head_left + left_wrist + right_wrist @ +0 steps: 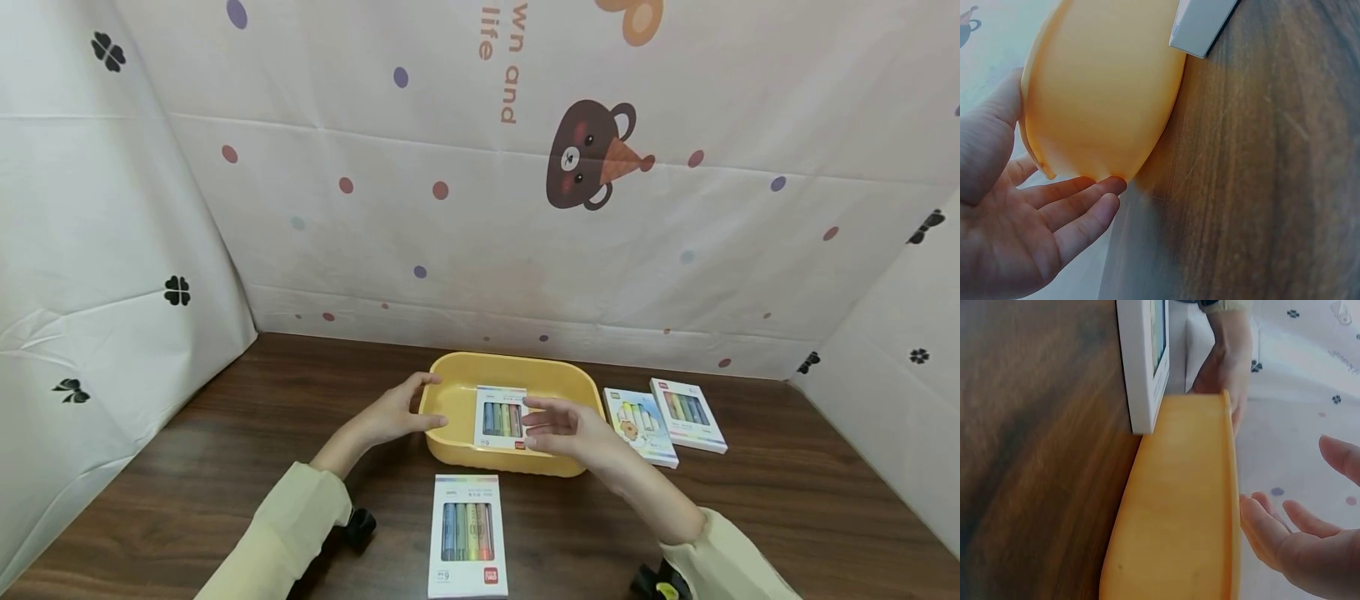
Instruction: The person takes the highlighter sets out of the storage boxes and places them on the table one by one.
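A yellow plastic basket [517, 461] stands on the table, and a white windowed box of crayons [501, 418] lies inside it. My left hand [397, 412] is at the basket's left end, its thumb over the rim. In the left wrist view, the fingers [1085, 215] extend fairly straight along the outside of the basket's end wall, close to or touching it. Above the basket's right part hovers my right hand [566, 429], fingers loosely spread beside the crayon box. The right wrist view shows this hand [1310, 544] beyond the basket's rim, holding nothing.
Another box of crayons [468, 537] lies in front of the basket. To its right are a white box with a cartoon picture [641, 427] and another windowed box [688, 415]. A patterned cloth [450, 233] hangs behind the dark wood table [300, 400].
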The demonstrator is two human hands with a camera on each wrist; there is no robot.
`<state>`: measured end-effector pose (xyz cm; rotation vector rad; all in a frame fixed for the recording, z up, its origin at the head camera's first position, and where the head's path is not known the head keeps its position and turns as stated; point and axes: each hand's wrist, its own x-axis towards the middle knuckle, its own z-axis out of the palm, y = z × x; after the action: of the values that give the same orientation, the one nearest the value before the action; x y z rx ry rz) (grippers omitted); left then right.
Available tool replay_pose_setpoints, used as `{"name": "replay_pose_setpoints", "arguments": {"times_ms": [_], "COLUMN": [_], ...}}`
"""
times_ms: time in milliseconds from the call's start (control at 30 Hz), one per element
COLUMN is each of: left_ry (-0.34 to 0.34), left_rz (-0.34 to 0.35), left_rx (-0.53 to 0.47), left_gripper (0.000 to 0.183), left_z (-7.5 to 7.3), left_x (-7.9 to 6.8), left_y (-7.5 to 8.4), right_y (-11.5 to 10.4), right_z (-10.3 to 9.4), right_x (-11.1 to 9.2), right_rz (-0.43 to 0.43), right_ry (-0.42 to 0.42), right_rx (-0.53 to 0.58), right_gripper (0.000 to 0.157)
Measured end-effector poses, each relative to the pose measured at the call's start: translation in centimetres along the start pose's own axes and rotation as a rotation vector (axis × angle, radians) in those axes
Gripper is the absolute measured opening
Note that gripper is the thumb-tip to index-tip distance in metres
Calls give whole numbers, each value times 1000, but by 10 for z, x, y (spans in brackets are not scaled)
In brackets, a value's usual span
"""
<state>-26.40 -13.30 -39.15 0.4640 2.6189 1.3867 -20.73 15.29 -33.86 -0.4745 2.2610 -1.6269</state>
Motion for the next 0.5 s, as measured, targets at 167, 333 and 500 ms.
{"name": "replay_pose_setpoints", "arguments": {"times_ms": [167,333,500], "left_ry": [3,10,-8], "left_rz": [-6,-9,-3], "left_rx": [13,20,45], "left_gripper": [68,67,66], "left_z": [-1,-2,-2], "left_x": [-1,-1,-1], "left_y": [0,1,2], "right_y": [3,5,10], "right_z": [-7,-10,-12], "right_x": [10,19,31], "right_rz": [18,50,104], "right_ry": [19,55,100], "right_rx": [-30,-33,-1], "right_gripper": [60,59,54]}}
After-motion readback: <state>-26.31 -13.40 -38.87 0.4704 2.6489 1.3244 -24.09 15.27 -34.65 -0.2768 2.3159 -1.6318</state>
